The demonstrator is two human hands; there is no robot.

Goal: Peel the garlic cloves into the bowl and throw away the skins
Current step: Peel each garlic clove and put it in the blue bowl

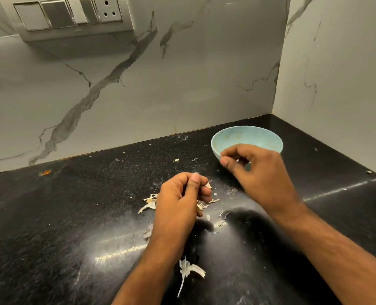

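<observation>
Two hands, one bowl, no whole clove plainly visible. Far left: an orange speck (pixel 44 172) on the black counter (pixel 72 216), and a switch panel (pixel 68 15) with three switches and one socket high on the marble wall (pixel 182 73). Centre: left hand (pixel 180 199) is curled over the main scatter of skins (pixel 150 202), thumb pressed to fingers, pinching a pale scrap (pixel 208 185); skin or clove, cannot tell. A bigger skin piece (pixel 189 270) lies nearer the camera beside the left forearm, and small flakes dot the counter around. Right: right hand (pixel 255 170) is at the near rim of the pale blue bowl (pixel 246 137), fingers curled with thumb and forefinger tips close; whether it holds anything, cannot tell. Visible bowl interior shows no clove; the rest is hidden by the hand. The counter runs into a marble corner at right.
</observation>
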